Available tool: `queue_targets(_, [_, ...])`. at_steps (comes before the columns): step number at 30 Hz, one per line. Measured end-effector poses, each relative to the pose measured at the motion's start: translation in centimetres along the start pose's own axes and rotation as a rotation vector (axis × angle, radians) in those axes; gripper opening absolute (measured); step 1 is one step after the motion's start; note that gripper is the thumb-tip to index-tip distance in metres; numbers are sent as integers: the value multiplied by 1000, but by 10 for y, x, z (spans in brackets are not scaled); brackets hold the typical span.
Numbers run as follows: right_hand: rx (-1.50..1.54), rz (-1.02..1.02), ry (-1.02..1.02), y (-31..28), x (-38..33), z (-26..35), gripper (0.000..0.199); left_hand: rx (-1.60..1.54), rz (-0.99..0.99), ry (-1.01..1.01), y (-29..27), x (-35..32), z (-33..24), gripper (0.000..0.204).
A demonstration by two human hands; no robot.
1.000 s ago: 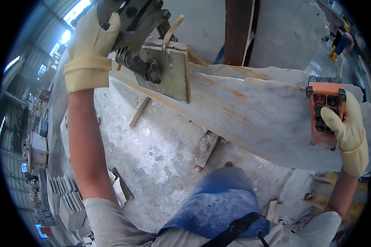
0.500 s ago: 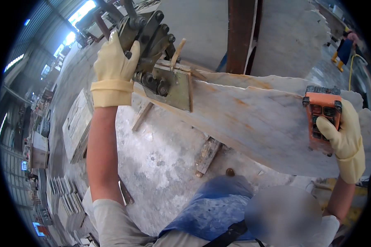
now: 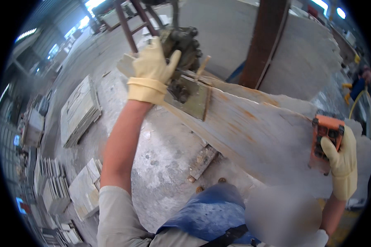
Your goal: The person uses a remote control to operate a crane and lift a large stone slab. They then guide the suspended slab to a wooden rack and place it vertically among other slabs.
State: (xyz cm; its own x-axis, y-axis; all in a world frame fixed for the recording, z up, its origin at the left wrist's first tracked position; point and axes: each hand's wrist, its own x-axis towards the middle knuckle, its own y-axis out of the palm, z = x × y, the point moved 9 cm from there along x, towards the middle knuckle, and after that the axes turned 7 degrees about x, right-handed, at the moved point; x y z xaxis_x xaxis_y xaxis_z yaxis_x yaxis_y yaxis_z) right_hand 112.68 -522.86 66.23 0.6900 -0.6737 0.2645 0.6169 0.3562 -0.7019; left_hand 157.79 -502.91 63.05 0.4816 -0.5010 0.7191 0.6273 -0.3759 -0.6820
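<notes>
My left hand [image 3: 151,70], in a cream glove, grips the side of a dark metal lifting clamp [image 3: 181,39], its thumb spread against the linkage. The clamp's flat jaw plate [image 3: 196,101] lies against a large pale stone slab [image 3: 251,131] with orange-brown veins and a ragged upper edge. A short wooden stick [image 3: 203,68] juts up beside the plate. In my right hand [image 3: 343,160], also gloved, is an orange remote control [image 3: 326,138] with dark buttons. The thumb rests over its buttons, and it is held in front of the slab's right part.
A rusty steel post [image 3: 266,45] stands behind the slab. Wooden blocks [image 3: 203,162] lie on the dusty floor beneath. Stacked stone slabs [image 3: 81,111] and upright tiles [image 3: 53,183] sit at left. Another person [image 3: 360,82] stands at the far right, near a yellow hose [image 3: 354,103].
My left hand and the clamp have shifted right in the view, with the slab's plate end. The remote sits slightly lower, still in my right hand. The surroundings have shifted as my view turned.
</notes>
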Motion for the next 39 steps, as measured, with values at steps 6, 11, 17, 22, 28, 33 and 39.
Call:
queue_targets(6, [-60, 7, 4, -3, -14, -9, 49, -58, -67, 68, 15, -23, -15, 75])
queue_targets(11, [-56, 40, 17, -1, -13, -15, 48, -148, -41, 19, 23, -41, -15, 81])
queue_targets(17, [27, 30, 26, -7, -16, -31, 47, -159, -69, 3, 23, -41, -18, 79])
queue_targets(22, [-45, 67, 2, 1, -11, -14, 47, -184, -29, 3, 23, -40, -20, 76])
queue_targets(28, [62, 41, 42, 0, -13, -17, 45, -214, 13, 30, 30, -53, -26, 80])
queue_targets(33, [66, 34, 45, -1, -11, -17, 44, -284, 111, -15, 48, -60, -27, 82])
queue_targets(39, [72, 46, 70, 1, -11, -26, 44, -363, 274, -36, 74, -62, -11, 75])
